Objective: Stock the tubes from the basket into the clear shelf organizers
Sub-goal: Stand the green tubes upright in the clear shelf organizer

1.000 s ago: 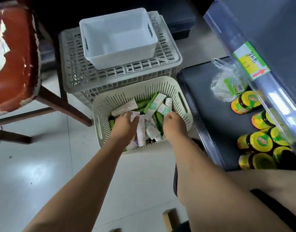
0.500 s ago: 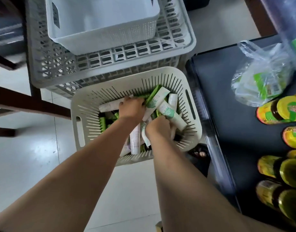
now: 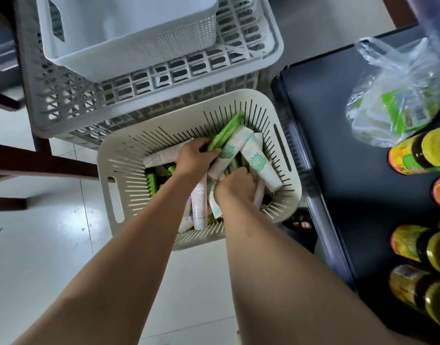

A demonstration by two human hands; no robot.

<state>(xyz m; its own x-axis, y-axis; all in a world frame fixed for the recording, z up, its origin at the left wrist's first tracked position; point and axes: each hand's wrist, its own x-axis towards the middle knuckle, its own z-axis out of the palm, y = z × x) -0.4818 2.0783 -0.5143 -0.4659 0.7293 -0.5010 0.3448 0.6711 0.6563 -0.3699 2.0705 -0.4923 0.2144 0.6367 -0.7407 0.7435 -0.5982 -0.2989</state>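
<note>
View from above, looking down along two bare forearms into a cream slotted basket (image 3: 107, 155) on a pale tiled floor. The basket holds a jumble of tubes, some green and some white with green leaf prints.

The left hand (image 3: 196, 158) is knuckles-up with its fingers curled round the lower end of a green tube (image 3: 226, 131), which slants up and away from the fingertips toward the basket's far rim. A white tube (image 3: 161, 155) pokes out from under the heel of that hand.

Just to the right and nearer the person, the right hand (image 3: 235, 185) is dug into the pile with its fingers bent downward. They are buried among white tubes, so whether they have closed on one cannot be told. A leaf-printed tube (image 3: 261, 165) lies just beyond its knuckles.

Further right are a dark shelf (image 3: 338, 120), a clear plastic bag (image 3: 398, 90) and yellow-lidded jars (image 3: 418, 155).

This looks like the gathering step – collecting a handful. Next, the tubes need lifting clear and carrying to the organizers, which are not in view.
</note>
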